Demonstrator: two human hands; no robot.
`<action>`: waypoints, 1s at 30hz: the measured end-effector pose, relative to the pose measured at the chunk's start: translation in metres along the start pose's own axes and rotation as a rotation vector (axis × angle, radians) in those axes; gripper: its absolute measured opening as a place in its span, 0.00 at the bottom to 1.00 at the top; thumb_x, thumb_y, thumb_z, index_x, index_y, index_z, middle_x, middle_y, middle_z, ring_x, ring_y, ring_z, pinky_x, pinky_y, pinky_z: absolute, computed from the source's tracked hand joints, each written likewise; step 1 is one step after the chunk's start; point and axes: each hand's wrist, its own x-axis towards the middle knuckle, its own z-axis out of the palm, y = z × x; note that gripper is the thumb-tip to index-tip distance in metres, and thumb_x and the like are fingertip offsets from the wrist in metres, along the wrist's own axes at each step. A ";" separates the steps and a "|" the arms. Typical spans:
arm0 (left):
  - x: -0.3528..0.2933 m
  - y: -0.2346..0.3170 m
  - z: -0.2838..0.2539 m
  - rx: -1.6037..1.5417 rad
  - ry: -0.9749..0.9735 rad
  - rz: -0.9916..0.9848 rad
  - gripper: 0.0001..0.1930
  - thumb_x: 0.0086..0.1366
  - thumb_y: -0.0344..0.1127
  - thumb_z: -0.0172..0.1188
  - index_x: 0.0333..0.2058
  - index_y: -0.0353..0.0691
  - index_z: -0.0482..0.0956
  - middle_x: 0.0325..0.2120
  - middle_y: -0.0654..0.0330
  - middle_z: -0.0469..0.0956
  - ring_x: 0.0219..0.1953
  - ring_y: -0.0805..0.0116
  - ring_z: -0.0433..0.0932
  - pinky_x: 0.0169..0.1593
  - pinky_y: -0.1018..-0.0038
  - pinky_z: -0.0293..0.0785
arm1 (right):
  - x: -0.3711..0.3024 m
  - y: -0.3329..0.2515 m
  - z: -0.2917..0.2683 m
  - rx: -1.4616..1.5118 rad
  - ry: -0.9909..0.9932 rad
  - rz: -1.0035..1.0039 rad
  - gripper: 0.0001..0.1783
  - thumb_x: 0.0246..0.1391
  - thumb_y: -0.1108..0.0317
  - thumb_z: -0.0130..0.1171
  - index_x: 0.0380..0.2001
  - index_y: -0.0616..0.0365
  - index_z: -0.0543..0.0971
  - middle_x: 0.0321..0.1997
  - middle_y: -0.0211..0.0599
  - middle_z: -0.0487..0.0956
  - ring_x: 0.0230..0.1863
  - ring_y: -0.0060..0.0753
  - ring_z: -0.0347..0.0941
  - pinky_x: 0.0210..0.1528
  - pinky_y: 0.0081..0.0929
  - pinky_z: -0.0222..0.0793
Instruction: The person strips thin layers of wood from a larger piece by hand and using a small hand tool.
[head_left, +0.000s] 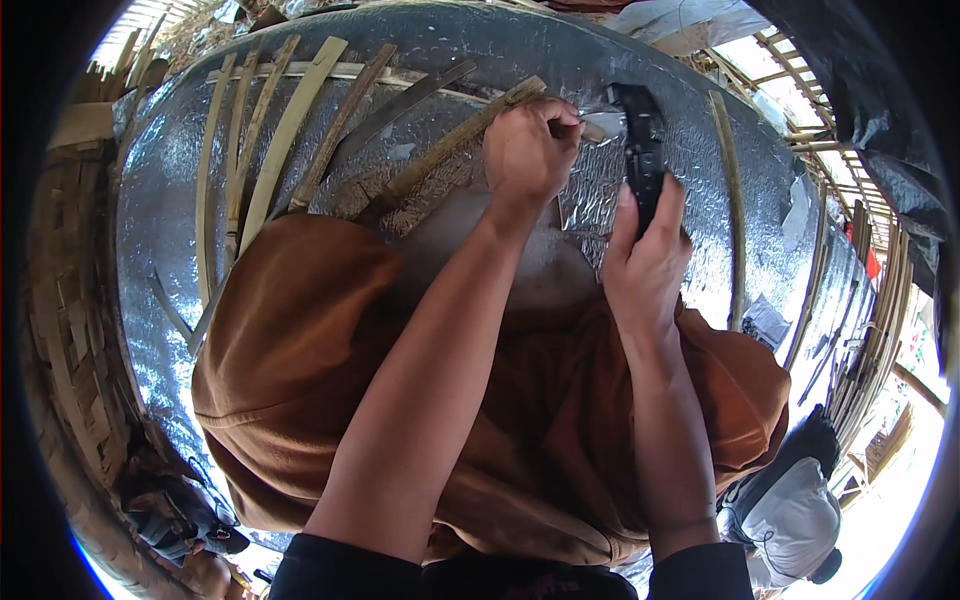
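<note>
My left hand [530,145] is closed in a fist above the silver foil sheet [480,50], gripping something that its fingers mostly hide. Beside those fingers, a thin shiny piece [598,122] juts out toward the right. My right hand [650,245] is wrapped around the lower end of a black tool [645,140] with a bent head; its exact kind does not show. The tool stands close to the shiny piece; whether they touch I cannot tell. Just left of my left hand, a bamboo strip [440,150] slants across the sheet.
Several bamboo strips [290,140] fan out at the far left. Another strip [728,200] lies on the right. Brown cloth [300,330] covers my legs. Woven bamboo [75,330] borders the left side, and a white bag-like object [795,515] is at the lower right.
</note>
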 end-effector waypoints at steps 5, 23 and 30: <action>0.001 -0.002 0.002 0.009 0.008 -0.004 0.05 0.55 0.31 0.73 0.29 0.40 0.86 0.33 0.63 0.88 0.30 0.68 0.86 0.37 0.72 0.81 | -0.007 0.010 0.005 -0.066 -0.125 0.016 0.20 0.66 0.70 0.55 0.55 0.68 0.64 0.29 0.64 0.79 0.32 0.70 0.79 0.24 0.56 0.72; 0.001 0.001 -0.003 0.035 -0.041 -0.035 0.06 0.54 0.34 0.71 0.32 0.42 0.87 0.33 0.62 0.87 0.32 0.62 0.87 0.38 0.69 0.81 | -0.001 0.011 0.009 -0.020 -0.100 0.039 0.14 0.66 0.70 0.54 0.49 0.64 0.66 0.24 0.65 0.78 0.28 0.71 0.77 0.25 0.60 0.68; 0.002 0.004 -0.003 0.093 -0.016 0.003 0.09 0.54 0.36 0.72 0.34 0.44 0.88 0.31 0.61 0.87 0.31 0.61 0.87 0.38 0.68 0.81 | 0.000 0.009 0.010 -0.013 -0.106 0.061 0.12 0.65 0.71 0.53 0.48 0.64 0.66 0.22 0.63 0.77 0.27 0.71 0.77 0.25 0.59 0.68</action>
